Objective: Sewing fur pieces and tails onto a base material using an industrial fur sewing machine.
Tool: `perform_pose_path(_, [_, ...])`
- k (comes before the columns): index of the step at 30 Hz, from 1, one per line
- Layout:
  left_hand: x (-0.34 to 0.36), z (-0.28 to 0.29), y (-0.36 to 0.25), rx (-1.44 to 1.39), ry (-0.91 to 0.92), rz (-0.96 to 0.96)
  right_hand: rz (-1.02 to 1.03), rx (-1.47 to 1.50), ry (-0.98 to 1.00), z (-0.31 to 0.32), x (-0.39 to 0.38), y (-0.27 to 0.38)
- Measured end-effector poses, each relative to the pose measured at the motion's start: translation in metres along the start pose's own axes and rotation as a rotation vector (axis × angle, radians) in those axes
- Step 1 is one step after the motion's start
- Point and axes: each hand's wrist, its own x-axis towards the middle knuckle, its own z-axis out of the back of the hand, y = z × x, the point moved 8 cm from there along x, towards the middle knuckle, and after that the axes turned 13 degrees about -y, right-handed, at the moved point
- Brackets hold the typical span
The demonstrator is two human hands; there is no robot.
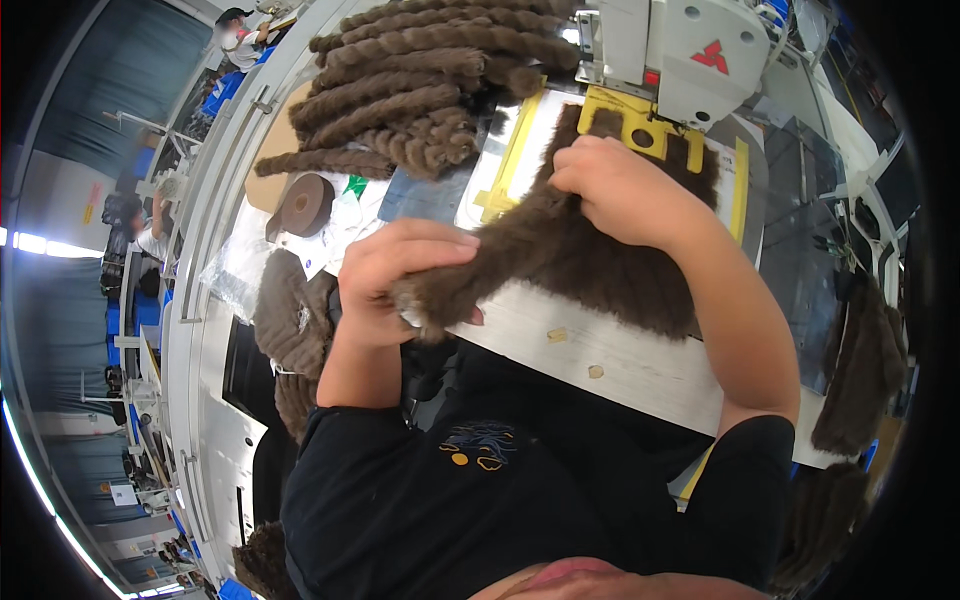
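A dark brown fur piece (pixel 625 270) lies over the white work table below the head of a sewing machine (pixel 706 60). My left hand (pixel 385 270) is closed around the end of a thick fur strip (pixel 510 245), which runs from the larger piece toward my left side. A pale end of that strip shows beside my left thumb. My right hand (pixel 622 188) is closed on the fur close to a yellow perforated plate (pixel 625 118) under the machine head. The fingertips of the right hand are partly hidden in the fur.
Several fur rolls (pixel 400 85) are piled at the far left. Nearby lie a brown tape roll (pixel 306 205) and a plastic bag (pixel 240 255). More fur hangs at the left (pixel 290 310) and right (pixel 865 370). Yellow scraps (pixel 557 335) lie at the front edge. Other people (pixel 240 45) are at the upper left.
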Motion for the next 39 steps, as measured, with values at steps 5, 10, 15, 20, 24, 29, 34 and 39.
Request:
perform_pose_path(5, [-0.001,-0.017,-0.023,0.092,-0.005,-0.057,-0.039,0.007,0.026,-0.004,-0.008,0.011])
perform_pose_path(10, [-0.005,-0.041,-0.036,0.001,-0.03,-0.17,-0.052,-0.058,-0.089,0.003,-0.028,0.016])
perform_pose_path(15, [0.0,-0.06,-0.043,-0.083,0.065,-0.245,-0.093,0.009,-0.296,0.019,-0.055,0.035])
perform_pose_path(20, [-0.015,-0.071,-0.065,-0.078,-0.013,-0.578,-0.78,0.725,-0.111,0.011,-0.113,0.024])
perform_pose_path(24, [-0.039,-0.093,-0.075,-0.12,0.073,-0.626,-0.879,1.308,0.12,-0.018,-0.152,0.056])
perform_pose_path(29, [-0.057,-0.126,-0.077,-0.155,0.305,-0.658,-1.1,1.426,0.099,-0.046,-0.189,0.082])
perform_pose_path(34, [-0.067,-0.14,-0.076,-0.26,0.484,-0.613,-1.145,1.434,0.031,-0.067,-0.217,0.084])
perform_pose_path(39, [-0.04,-0.163,-0.057,-0.327,0.515,-0.402,-1.176,1.298,0.049,-0.075,-0.232,0.087])
